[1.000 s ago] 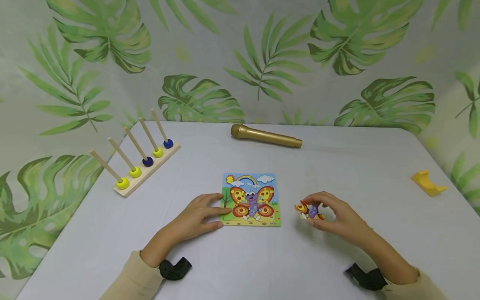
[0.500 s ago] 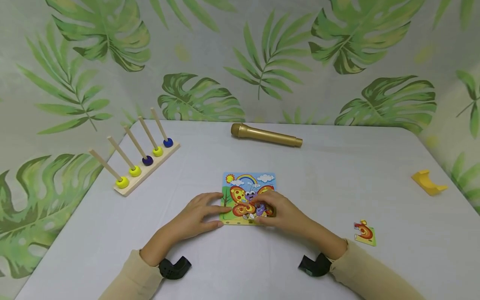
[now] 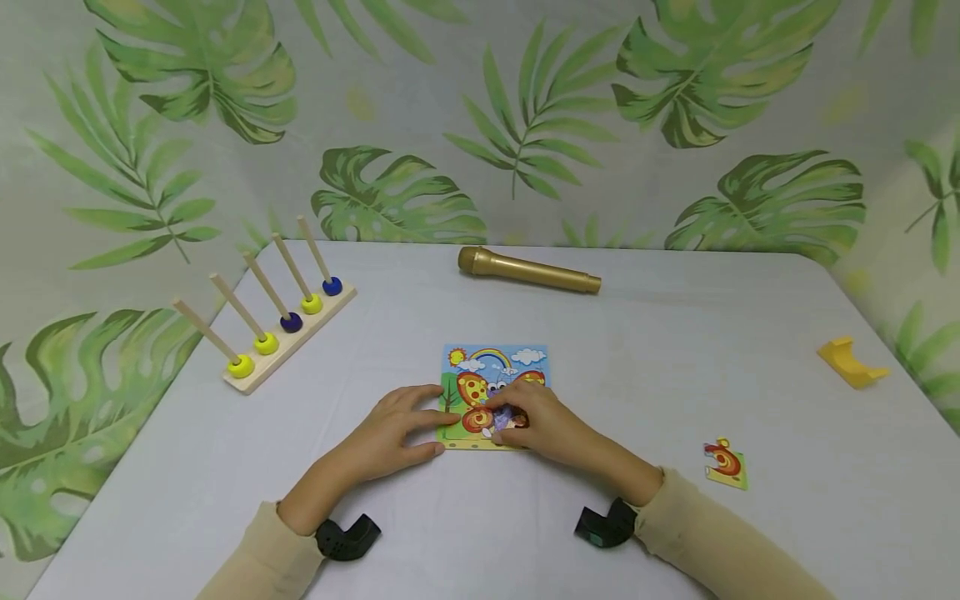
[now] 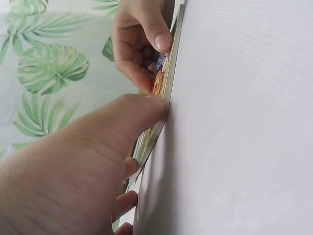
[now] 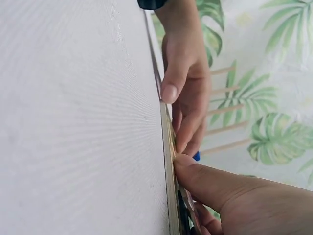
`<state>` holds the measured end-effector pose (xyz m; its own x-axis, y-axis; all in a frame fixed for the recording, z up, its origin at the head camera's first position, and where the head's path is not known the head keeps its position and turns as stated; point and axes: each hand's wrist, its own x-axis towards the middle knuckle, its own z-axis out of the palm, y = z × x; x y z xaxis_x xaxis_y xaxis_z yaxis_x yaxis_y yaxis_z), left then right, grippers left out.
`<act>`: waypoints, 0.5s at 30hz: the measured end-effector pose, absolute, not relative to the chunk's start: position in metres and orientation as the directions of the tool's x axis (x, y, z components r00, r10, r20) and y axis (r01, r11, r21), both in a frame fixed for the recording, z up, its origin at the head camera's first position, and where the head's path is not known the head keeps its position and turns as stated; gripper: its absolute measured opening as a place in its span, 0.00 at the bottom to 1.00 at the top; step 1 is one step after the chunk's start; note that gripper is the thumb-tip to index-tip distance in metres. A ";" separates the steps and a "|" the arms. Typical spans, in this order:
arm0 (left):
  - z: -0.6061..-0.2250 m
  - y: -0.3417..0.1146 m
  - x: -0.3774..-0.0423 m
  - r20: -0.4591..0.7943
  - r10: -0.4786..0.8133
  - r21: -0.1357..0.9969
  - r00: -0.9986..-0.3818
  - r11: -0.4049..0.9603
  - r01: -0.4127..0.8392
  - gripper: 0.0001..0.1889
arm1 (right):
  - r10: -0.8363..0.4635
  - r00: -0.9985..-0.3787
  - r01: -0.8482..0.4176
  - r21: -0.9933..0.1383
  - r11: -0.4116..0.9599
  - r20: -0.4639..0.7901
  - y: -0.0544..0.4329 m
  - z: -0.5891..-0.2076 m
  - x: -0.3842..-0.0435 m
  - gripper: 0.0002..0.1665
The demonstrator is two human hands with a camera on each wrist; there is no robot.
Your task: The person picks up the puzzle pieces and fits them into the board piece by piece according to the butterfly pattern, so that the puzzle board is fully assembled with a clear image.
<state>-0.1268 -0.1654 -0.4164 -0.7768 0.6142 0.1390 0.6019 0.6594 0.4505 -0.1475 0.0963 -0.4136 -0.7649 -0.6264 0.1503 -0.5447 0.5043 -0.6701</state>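
A square butterfly jigsaw puzzle (image 3: 459, 379) with a sun and rainbow lies flat at the middle of the table. My left hand (image 3: 390, 429) rests at its left side, fingers stretched onto the board and thumb at the lower corner. Over the puzzle's lower middle, my right hand (image 3: 551, 421) pinches a puzzle piece (image 3: 504, 417) with the purple body on it, down against the picture. In the left wrist view, that thumb and index finger sit right at the board's surface. The right hand covers the lower right wing area. A loose puzzle piece (image 3: 725, 464) with a red-orange swirl lies to the right.
Toward the back lies a gold toy microphone (image 3: 532, 271). A wooden peg stand (image 3: 288, 337) with yellow and blue beads stands at the left. Near the right edge is a yellow curved block (image 3: 852, 363). Leafy fabric hangs behind the white table.
My right hand has carried the puzzle piece leftward onto the board, shifting slightly further left since half a second ago. The loose swirl piece came into sight. My left hand has stayed put.
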 end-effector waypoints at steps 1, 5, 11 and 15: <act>-0.417 -0.165 -0.127 0.147 0.613 0.441 -0.777 0.662 0.606 0.19 | -0.628 -0.764 -0.541 -0.677 0.500 0.146 0.096 -0.413 -0.148 0.23; -0.418 -0.162 -0.126 0.200 0.607 0.412 -0.769 0.660 0.628 0.18 | -0.637 -0.759 -0.534 -0.687 0.492 0.134 0.095 -0.413 -0.150 0.22; -0.421 -0.155 -0.128 0.226 0.656 0.433 -0.720 0.594 0.678 0.18 | -0.645 -0.756 -0.528 -0.688 0.498 0.113 0.095 -0.413 -0.151 0.21; -0.422 -0.151 -0.127 0.197 0.676 0.437 -0.710 0.588 0.681 0.21 | -0.642 -0.760 -0.515 -0.697 0.499 0.101 0.096 -0.413 -0.151 0.21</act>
<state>-0.1268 -0.1512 -0.4219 -0.7103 0.6759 0.1967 0.6805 0.5878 0.4374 -0.1509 0.0961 -0.4126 -0.7598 -0.6424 0.1005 -0.5146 0.4995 -0.6970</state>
